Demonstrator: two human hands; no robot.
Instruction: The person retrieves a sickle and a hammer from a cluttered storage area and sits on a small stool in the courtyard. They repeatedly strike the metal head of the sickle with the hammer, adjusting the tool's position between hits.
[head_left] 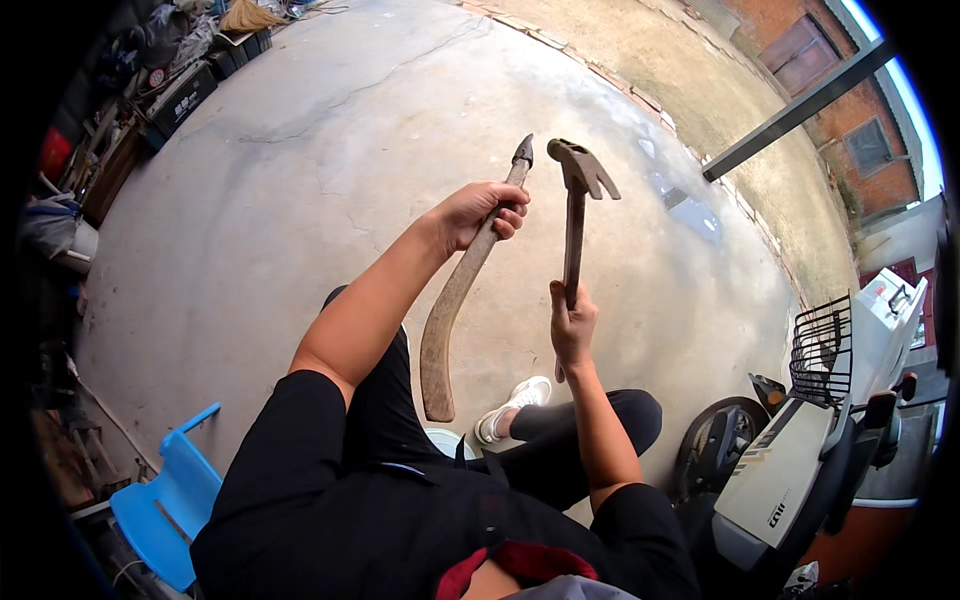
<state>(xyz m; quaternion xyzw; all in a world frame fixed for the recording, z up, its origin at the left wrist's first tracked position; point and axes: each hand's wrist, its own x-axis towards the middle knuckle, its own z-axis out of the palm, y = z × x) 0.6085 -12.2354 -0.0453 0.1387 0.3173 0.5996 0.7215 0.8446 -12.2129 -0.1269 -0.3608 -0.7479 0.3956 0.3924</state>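
Note:
My left hand (484, 213) is closed round a curved wooden tool handle (448, 305) close to its upper end. A dark, pointed metal piece (523, 152) caps that end; the wider butt hangs down toward my lap. Whether the metal is a blade seen edge-on, I cannot tell. In my right hand (573, 325) is a claw hammer (575, 215), gripped low on its shaft and held upright. Its rusty head has the split claw toward the right. The two tools are close together in the air but apart, over the concrete floor (330, 150).
A blue plastic chair (165, 505) stands at the lower left. On the right is a parked white two-wheeler (775, 470) with a black wire basket (822, 352). Boxes and clutter (185, 95) line the left side. A grey post (790, 115) rises at the far right.

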